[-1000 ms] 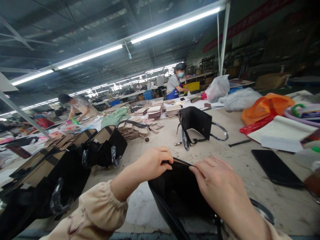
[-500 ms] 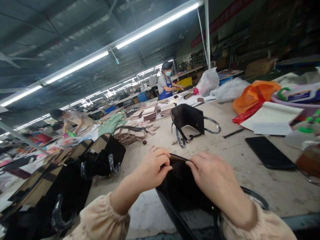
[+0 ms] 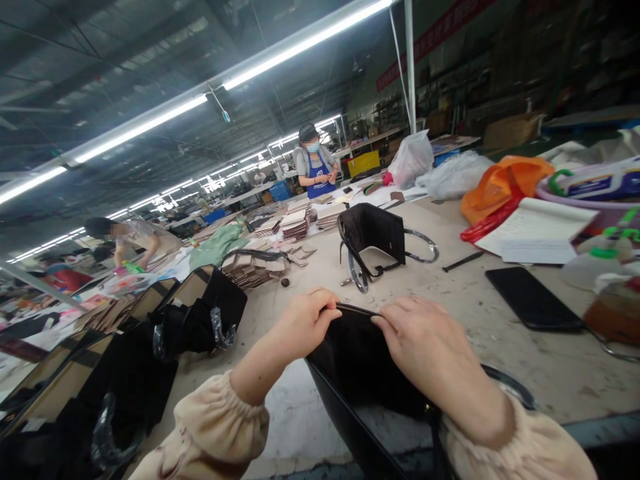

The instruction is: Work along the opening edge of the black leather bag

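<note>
As left fingers (image 3: 324, 301) and right fingers (image 3: 391, 333) pinch black bag (image 3: 363, 373), stained table (image 3: 460, 297), overhead lamps (image 3: 307, 45)

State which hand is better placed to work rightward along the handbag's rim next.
Right, probably: the right hand grips the rim of the black handbag on that side; the left hand pinches it farther left.

A bag-making workshop: black bags (image 3: 125, 373) crowd left of the left hand (image 3: 305, 327); stacked panels (image 3: 295, 228) and an aproned worker (image 3: 316, 177) show beyond it, under tube lights (image 3: 308, 45).
</note>
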`<state>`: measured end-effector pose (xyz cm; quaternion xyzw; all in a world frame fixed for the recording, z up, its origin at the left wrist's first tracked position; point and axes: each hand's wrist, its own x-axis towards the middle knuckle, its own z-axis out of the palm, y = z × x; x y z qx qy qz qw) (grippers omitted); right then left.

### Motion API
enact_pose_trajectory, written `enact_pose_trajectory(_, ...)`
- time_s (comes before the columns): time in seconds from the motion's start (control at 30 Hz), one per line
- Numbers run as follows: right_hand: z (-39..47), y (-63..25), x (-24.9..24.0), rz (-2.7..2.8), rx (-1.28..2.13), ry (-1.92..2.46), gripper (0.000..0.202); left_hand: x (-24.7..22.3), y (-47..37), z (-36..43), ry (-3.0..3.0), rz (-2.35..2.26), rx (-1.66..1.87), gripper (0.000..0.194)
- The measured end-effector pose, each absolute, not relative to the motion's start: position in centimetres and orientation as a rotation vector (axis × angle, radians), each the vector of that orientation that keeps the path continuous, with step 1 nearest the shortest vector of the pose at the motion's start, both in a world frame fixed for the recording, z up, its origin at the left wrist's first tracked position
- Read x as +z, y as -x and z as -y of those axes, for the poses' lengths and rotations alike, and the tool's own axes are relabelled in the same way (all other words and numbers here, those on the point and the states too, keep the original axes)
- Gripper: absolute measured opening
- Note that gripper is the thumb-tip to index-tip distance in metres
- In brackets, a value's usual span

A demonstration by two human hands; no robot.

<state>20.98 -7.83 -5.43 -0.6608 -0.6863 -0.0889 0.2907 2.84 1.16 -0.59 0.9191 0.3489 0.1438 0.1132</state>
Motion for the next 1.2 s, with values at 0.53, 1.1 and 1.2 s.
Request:
enact_pose_trajectory(0.53, 7.6, -21.4, -5.6, 1.869, -0.228, 1.759, 0.02, -1.0, -4.0, -1.3, -2.633, -1.279, 0.469, 0.008)
enact_pose_trajectory(1.1, 7.5, -21.7, -5.6, 1.881, -0.244, 1.764, 0.022, -1.5, -4.3, -1.3, -2.662, -1.361, 0.5, 0.012)
enact_pose_trajectory(1.2, 7.7, -21.4, -5.3, 1.885, -0.242, 1.77, 0.022, -1.7, -4.3, -1.3, -2.657, -1.364, 0.504, 0.013)
